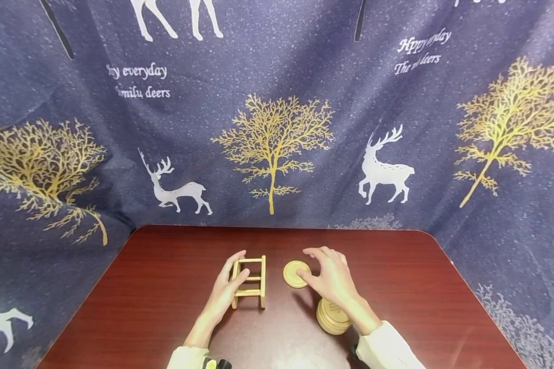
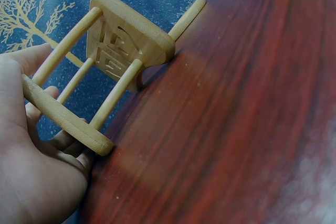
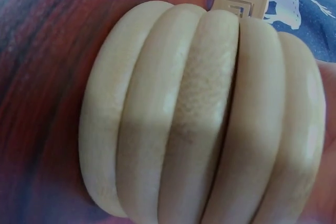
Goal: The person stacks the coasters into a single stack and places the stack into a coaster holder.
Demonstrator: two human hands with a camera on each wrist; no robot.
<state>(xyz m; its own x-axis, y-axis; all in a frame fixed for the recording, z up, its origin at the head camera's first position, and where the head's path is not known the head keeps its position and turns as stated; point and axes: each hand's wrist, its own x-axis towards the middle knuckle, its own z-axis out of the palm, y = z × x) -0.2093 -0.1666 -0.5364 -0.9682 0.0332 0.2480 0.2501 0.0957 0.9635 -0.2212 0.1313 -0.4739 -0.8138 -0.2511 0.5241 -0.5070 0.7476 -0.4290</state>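
Observation:
My left hand (image 1: 226,287) grips a small wooden coaster rack (image 1: 263,282), its thumb over the near side panel and its fingers behind. The left wrist view shows the rack's rods and cut-out far panel (image 2: 118,40). Right of the rack is a round wooden coaster (image 1: 292,271). My right hand (image 1: 333,277) is over the coaster's right side, thumb overlapping the top and the other fingers stretched beyond its far edge. Below the right wrist stands a stack of coasters (image 1: 332,323); its rounded edges (image 3: 205,108) fill the right wrist view.
A reddish-brown wooden table (image 1: 397,287) with rounded back corners carries everything. Behind and at the sides hangs a blue cloth (image 1: 304,77) printed with trees, white deer and lettering.

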